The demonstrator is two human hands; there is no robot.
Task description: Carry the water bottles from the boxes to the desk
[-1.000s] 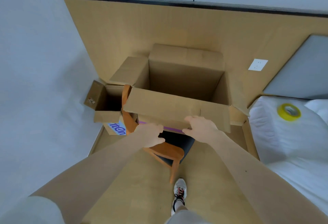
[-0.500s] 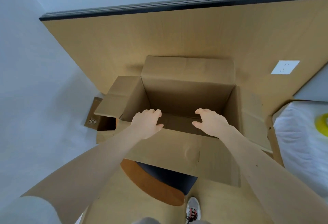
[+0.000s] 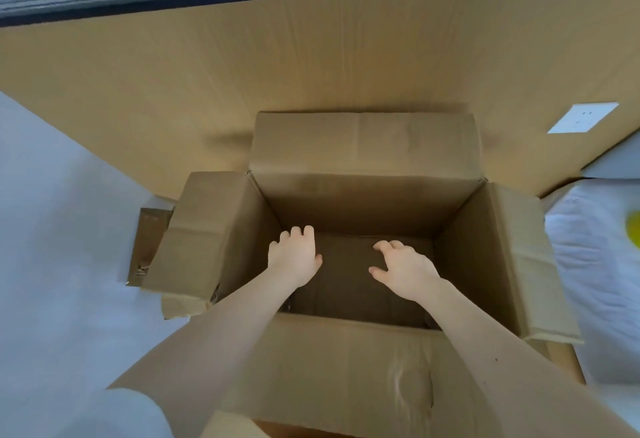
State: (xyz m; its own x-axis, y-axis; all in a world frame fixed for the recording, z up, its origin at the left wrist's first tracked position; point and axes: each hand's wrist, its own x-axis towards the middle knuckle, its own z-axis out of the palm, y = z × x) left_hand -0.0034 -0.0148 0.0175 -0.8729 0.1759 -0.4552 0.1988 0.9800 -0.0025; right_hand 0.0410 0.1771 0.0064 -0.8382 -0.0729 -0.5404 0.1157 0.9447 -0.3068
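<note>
The person's left hand point(image 3: 294, 257) and right hand point(image 3: 405, 271) are reaching side by side into the large open brown cardboard box point(image 3: 363, 195), which is standing against the tan wooden wall panel point(image 3: 311, 73) beside a white bed point(image 3: 595, 257), each grip spread apart and holding nothing, the shadowed bottom perhaps too dim to read.

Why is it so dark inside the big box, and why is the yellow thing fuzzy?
In the head view, the box walls shade its floor, so the left hand and right hand reach into shadow; the yellow thing sits at the frame's edge, smeared by blur and cut off.
</note>
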